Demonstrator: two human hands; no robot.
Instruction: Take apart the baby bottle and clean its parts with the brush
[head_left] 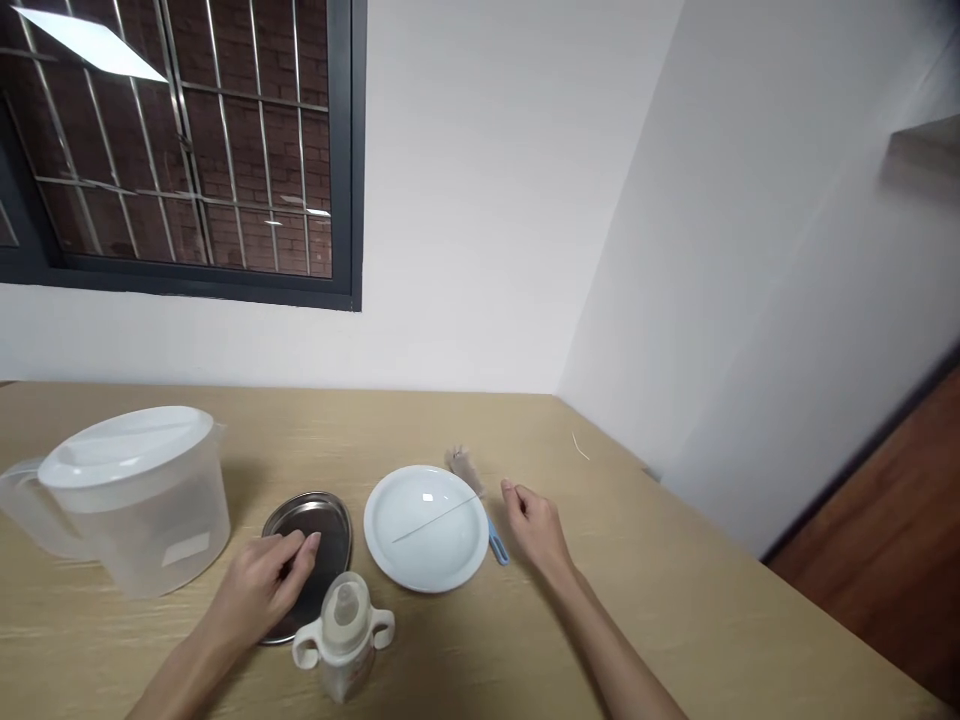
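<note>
My left hand (266,585) is loosely closed, with nothing showing in it, above a dark oval metal tray (324,560). Just right of it stands a baby bottle (345,640) with two white handles and a clear cap over the nipple. My right hand (534,525) has its fingers curled together, right of a white plate (427,565); I see nothing held in it. A thin straight rod (435,519) lies across the plate, its upper end near that hand. Behind the plate's right rim is a brush (465,470) with pale bristles; a blue handle (498,545) shows beside the rim.
A large clear pitcher (161,530) with a white lid stands at the left. A short white strip (580,446) lies at the back right of the wooden table (675,600). Walls border the back and right; a barred window (187,150) is at upper left.
</note>
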